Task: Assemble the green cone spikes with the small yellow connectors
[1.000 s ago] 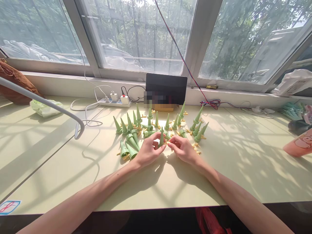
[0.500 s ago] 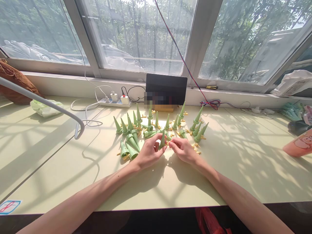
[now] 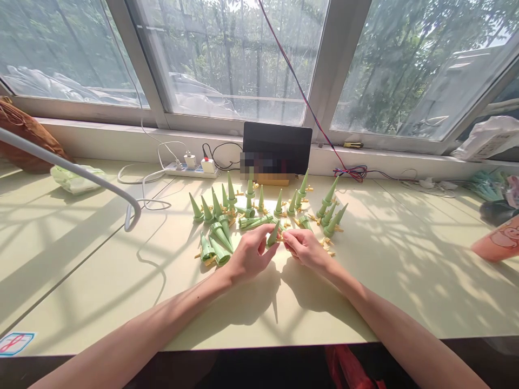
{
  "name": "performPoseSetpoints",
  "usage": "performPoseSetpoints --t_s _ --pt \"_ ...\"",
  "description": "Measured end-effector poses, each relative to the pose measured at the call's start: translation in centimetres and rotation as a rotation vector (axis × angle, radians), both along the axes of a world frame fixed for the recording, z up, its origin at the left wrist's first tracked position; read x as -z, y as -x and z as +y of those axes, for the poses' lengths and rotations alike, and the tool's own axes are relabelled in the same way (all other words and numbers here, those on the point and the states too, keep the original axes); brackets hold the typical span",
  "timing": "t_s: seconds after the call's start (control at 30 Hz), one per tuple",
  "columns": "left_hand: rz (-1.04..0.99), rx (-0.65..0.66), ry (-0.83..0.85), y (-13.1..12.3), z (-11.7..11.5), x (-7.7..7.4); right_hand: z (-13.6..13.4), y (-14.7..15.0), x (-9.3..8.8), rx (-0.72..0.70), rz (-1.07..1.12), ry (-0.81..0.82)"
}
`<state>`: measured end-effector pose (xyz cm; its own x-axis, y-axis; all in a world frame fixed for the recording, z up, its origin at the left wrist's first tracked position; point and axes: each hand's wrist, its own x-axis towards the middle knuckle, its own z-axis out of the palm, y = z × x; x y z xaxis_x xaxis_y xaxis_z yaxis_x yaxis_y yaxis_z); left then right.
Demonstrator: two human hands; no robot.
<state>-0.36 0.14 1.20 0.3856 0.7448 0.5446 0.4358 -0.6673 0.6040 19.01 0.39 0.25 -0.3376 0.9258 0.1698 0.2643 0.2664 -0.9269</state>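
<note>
My left hand (image 3: 254, 250) is closed around a green plastic watering spike (image 3: 274, 234), its pointed tip up and leaning right. A small yellow valve (image 3: 280, 238) sticks out from the spike's side. My right hand (image 3: 305, 248) pinches the valve's outer end between thumb and fingers, which partly hide it. Beyond both hands stand several similar green spikes (image 3: 216, 202) with yellow valves, points upward. Other spikes (image 3: 219, 252) lie on their sides by my left wrist. A few loose yellow valves (image 3: 329, 249) lie just right of my right hand.
A dark tablet (image 3: 277, 148) on a small stand leans near the window. Left of it is a power strip (image 3: 194, 172) with plugs and white cables. A grey curved bar (image 3: 73, 167) crosses the left side. An orange cup (image 3: 497, 240) is at the right.
The held spike has tilted to the right and its tip has come lower. Both hands have shifted slightly right, still on the spike and its valve.
</note>
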Motion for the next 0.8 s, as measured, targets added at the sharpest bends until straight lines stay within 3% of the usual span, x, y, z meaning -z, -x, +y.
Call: performPoseSetpoints --t_s 0.1,0.23,0.4,0.8 --pt "-0.047 0.022 0.047 0.0 0.0 -0.1 0.1 0.1 0.1 0.014 -0.006 -0.011" --pt "-0.186 0.089 0.287 0.0 0.2 -0.6 0.2 0.1 0.2 0.041 -0.032 -0.085" --pt "-0.286 0.048 0.516 -0.1 0.5 -1.3 -0.1 0.1 0.0 0.065 -0.058 -0.172" --pt "-0.279 0.037 0.616 -0.2 0.1 -2.2 0.0 -0.1 -0.1 0.054 -0.133 -0.294"
